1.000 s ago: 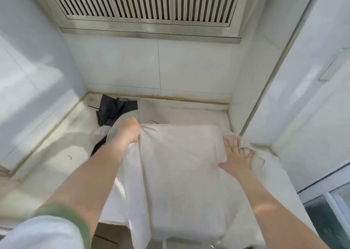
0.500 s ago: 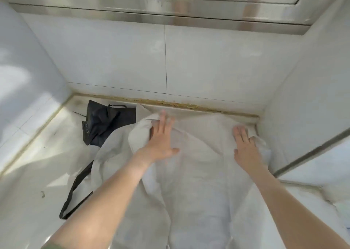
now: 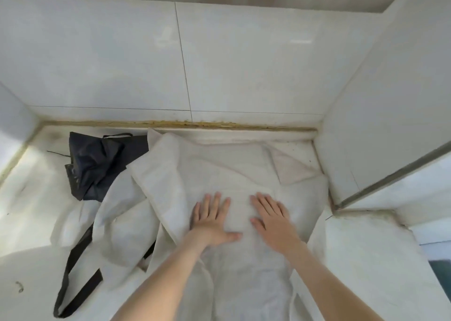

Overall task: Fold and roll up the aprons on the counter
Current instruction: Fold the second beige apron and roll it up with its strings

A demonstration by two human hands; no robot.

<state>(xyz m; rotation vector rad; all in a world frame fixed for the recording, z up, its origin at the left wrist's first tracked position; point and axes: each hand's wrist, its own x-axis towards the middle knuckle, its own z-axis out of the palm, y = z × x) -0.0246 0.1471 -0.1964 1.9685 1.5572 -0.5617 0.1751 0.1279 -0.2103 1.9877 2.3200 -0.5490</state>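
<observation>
Both hands have slid in from the far corners of the white apron to its middle since half a second ago, and they now lie side by side with a narrow strip of cloth between them.

On the left hand the fingers are straight and a little spread. They point at the back edge of the counter, and the thumb sticks out rightward toward the other hand. On the right hand the fingers are also straight, lightly fanned and angled slightly left, and the thumb reaches left. Both palms press flat on the cloth; nothing is pinched. The wrists are level with the palms. The bare forearms run back toward the near edge, the left slanting in from the lower left and the right from the lower right.

The white apron is rumpled and covers the middle and right of the counter from the near edge almost to the back edge. A thick fold stands along its left side, and one corner is turned over near the back right corner, just beside the side wall.

The black apron is bunched at the back left, touching the white apron's left fold. A black strap comes out from under the white cloth and loops toward the near left edge.
</observation>
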